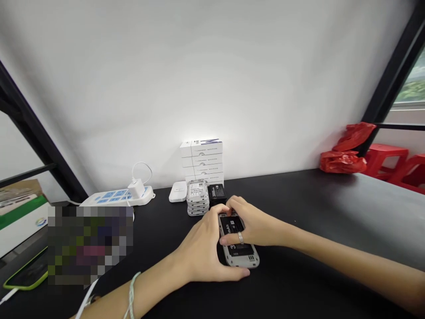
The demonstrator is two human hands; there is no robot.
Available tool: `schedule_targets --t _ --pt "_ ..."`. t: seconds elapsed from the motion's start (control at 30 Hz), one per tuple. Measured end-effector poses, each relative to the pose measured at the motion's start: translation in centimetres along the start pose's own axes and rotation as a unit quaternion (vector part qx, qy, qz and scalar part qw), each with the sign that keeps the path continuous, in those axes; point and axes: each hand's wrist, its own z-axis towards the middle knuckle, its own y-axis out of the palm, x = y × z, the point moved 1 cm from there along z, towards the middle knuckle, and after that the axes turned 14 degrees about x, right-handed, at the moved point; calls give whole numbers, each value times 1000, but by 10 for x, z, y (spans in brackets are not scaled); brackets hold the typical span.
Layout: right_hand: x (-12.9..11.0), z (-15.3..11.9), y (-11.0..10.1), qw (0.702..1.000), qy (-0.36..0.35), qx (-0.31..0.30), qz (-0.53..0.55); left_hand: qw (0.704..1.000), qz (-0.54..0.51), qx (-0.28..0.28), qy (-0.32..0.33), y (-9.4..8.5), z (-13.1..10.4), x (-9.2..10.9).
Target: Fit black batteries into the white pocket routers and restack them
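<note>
Black and smooth, the worktop [292, 283] is carrying the stack of white boxes [202, 159], which is standing against the pale wall [252, 88]. Well to the right of the boxes, red stools [387, 157] are standing beyond the worktop, and a red plastic bag [343, 161] is lying crumpled on its far edge. To the left of the boxes, a white power strip [117, 198] is lying with a white charger [136, 188] plugged in.

Nearer the wearer than the boxes, both hands are working at an open grey device [245, 260]. The left hand [206, 252] is curving half open around its left side, fingers at the top and thumb along the bottom edge. The right hand [250, 223] is bending its fingers at the top edge, half closed, while its thumb is resting on the black battery [239, 249] lying inside.

Directly before the boxes, a pile of grey devices [197, 192] is sitting between thin white covers [178, 192] and some black batteries [217, 195]. Smallest, a silver ring [241, 238] is circling the right thumb.
</note>
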Motion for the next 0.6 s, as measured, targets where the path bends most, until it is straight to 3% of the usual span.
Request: schedule_targets --t 0.13,0.27,0.3,0.37,0.47,0.53,0.6 --pt "-15 -8 -18 992 -83 82 53 997 1 57 42 -8 3 3" --pt "-27 -11 -31 984 -60 23 167 992 2 95 81 -20 11 -2" --pt "-27 -8 -33 974 -43 25 221 991 10 106 83 -23 14 -6" --pt "-24 4 -37 943 2 86 323 985 35 148 80 -30 20 -14" --pt "-9 30 -43 915 133 187 333 972 63 220 58 -43 27 -32" --pt "4 47 -44 914 223 172 291 973 54 224 14 -48 30 -45" --pt "17 63 -39 916 267 125 272 979 36 198 -28 -50 31 -56"
